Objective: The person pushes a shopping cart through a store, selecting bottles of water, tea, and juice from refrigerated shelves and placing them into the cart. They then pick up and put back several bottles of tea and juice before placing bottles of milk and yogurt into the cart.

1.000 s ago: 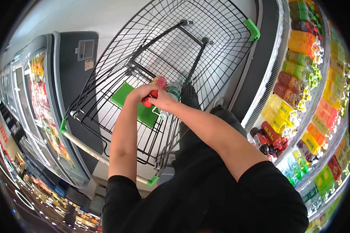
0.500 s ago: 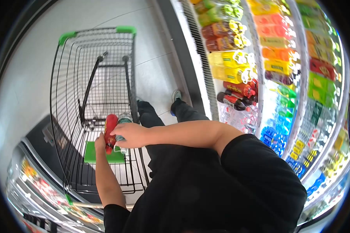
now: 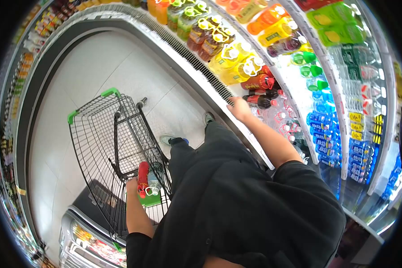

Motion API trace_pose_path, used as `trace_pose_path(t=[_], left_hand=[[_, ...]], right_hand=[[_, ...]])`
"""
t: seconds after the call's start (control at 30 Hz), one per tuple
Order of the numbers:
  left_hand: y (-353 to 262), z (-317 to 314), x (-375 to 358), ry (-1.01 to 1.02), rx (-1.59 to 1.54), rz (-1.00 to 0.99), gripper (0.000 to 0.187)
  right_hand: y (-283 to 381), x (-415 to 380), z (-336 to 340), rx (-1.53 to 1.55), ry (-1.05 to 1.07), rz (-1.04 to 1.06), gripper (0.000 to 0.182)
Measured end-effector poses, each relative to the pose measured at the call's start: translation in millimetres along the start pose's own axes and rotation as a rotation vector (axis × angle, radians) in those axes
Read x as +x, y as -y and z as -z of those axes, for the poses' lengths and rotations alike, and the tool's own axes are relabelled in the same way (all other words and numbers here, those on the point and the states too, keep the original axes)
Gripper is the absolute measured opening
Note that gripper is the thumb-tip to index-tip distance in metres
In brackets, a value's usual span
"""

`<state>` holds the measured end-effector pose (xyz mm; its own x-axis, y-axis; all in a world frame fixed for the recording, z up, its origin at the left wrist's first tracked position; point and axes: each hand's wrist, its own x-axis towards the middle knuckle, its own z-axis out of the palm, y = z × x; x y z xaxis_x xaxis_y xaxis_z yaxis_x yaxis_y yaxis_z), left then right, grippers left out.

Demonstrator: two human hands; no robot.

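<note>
Over the cart, my left hand [image 3: 132, 184] is beside a red bottle [image 3: 143, 176]; its fingers are mostly hidden, and whether it grips the bottle I cannot tell. Next to the red bottle lies a clear bottle [image 3: 153, 182] with a white ring handle, above the green panel [image 3: 151, 199] of the wire shopping cart [image 3: 120, 154]. My right hand [image 3: 240, 109] is at the front edge of the cooler shelf, near dark cola bottles [image 3: 260, 101] and red bottles [image 3: 258, 82]. Its fingers are bent, with no item visible in them.
On the right, the lit cooler holds yellow bottles [image 3: 236, 67], green-capped bottles [image 3: 311, 71] and blue-labelled packs [image 3: 324, 134]. Its dark base edge [image 3: 183, 71] curves round the tiled floor [image 3: 120, 62]. A low freezer [image 3: 91, 232] stands at lower left.
My right hand has left the bottles in the cart and moved right to the shelf edge. The view has turned, and the cart appears lower and tilted. My left hand stays by the red bottle.
</note>
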<state>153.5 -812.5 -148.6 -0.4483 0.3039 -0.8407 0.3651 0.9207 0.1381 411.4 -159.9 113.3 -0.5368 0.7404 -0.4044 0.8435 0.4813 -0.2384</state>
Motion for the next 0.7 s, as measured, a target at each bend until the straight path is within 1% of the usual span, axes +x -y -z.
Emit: trace_pose_path(t=[0.03,0.07,0.1,0.13,0.17,0.2,0.23,0.27,0.3,0.33,0.37,0.4,0.43,0.47,0.5,0.53,0.57,0.6,0.63,0.67,0.7], left_hand=[[-4,14,1,-0.019,0.211,-0.166,0.038],[-9,26,3,-0.059,0.262,-0.106,0.030],[-20,41,-1,-0.197,-0.025,0.167,0.035],[7,34,32,-0.202,0.023,0.225,0.043],[-21,64,8,-0.337,-0.149,0.299,0.050],[-23,75,12,-0.440,-0.131,0.274,0.051],[-83,121,-30,-0.560,-0.335,0.360,0.052],[-120,145,-48,-0.740,-0.405,0.311,0.054],[-142,159,-55,-0.858,-0.432,0.226,0.055],[-175,178,-68,-0.945,-0.434,0.176,0.055],[-209,192,-79,-0.972,-0.452,0.150,0.053],[-237,198,-78,-1.041,-0.436,0.023,0.051],[-257,205,-80,-1.042,-0.437,-0.018,0.049],[-281,211,-82,-1.042,-0.438,-0.060,0.048],[-321,212,-81,-1.029,-0.479,-0.108,0.045],[-360,212,-75,-0.976,-0.447,-0.175,0.042],[-412,216,-83,-0.891,-0.524,-0.255,0.042],[-443,200,-57,-0.729,-0.490,-0.284,0.043],[-480,188,-47,-0.636,-0.557,-0.440,0.043],[-518,172,-30,-0.475,-0.623,-0.457,0.048],[-563,168,-25,-0.313,-0.624,-0.436,0.055]], right_hand=[[-14,-2,14,0.010,-0.043,-0.121,0.055],[-39,4,16,-0.005,-0.095,-0.143,0.057],[-60,14,16,-0.022,-0.144,-0.162,0.060],[-74,25,21,-0.029,-0.186,-0.151,0.063],[-88,35,25,-0.039,-0.223,-0.136,0.066],[-89,43,34,-0.010,-0.242,-0.132,0.069],[-91,55,40,-0.003,-0.269,-0.114,0.071],[-91,70,45,0.005,-0.298,-0.089,0.072],[-91,87,51,0.013,-0.328,-0.060,0.074],[-92,101,51,-0.031,-0.319,-0.029,0.075],[-95,112,51,-0.038,-0.311,0.010,0.074],[-99,123,50,-0.043,-0.304,0.047,0.073],[-99,129,46,-0.046,-0.306,0.073,0.073],[-101,132,36,-0.022,-0.357,0.146,0.070],[-97,133,37,-0.005,-0.351,0.129,0.069],[-90,130,41,0.010,-0.345,0.110,0.068],[-86,127,41,0.024,-0.339,0.089,0.067],[-88,125,35,0.032,-0.383,0.118,0.064],[-88,120,31,0.038,-0.368,0.136,0.062],[-85,115,31,0.043,-0.355,0.153,0.061],[-83,111,32,0.048,-0.342,0.173,0.059]])
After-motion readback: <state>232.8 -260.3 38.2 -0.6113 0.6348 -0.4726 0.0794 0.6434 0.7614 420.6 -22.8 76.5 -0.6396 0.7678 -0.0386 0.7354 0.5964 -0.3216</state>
